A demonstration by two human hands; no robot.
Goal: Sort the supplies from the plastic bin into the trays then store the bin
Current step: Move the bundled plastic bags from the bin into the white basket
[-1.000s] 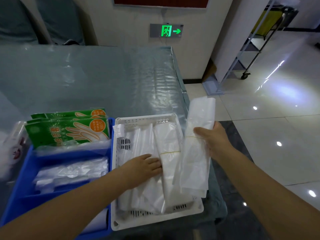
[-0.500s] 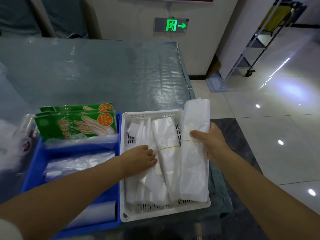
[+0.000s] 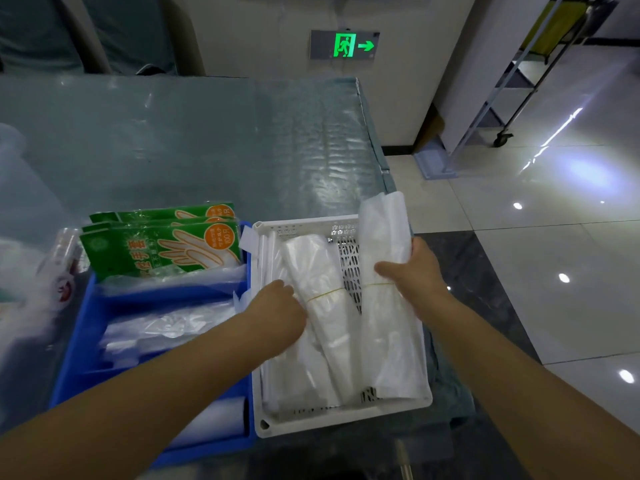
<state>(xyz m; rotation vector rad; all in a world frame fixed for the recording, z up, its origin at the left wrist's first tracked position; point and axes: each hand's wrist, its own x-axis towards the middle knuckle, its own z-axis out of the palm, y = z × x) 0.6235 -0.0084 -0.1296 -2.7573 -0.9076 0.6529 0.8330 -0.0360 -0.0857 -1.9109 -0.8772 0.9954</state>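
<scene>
**Bag bundle poised over the gap at the tray's right side**

The bag bundle (image 3: 384,306) is gripped at its banded middle by the right hand (image 3: 414,277), fingers curled round it, thumb across the front. Its long axis runs near-to-far, in line with the white tray (image 3: 341,419), its far end rising past the tray's far rim. It sits along the tray's right wall, with bare mesh showing between it and the next bundle (image 3: 320,303). The left hand (image 3: 277,308) lies with fingers fairly straight against that neighbour, on its left side, apparently holding it aside. To my eye the move ahead is simply down and flat. The blue bin (image 3: 104,306) stands just left, touching the tray.
</scene>
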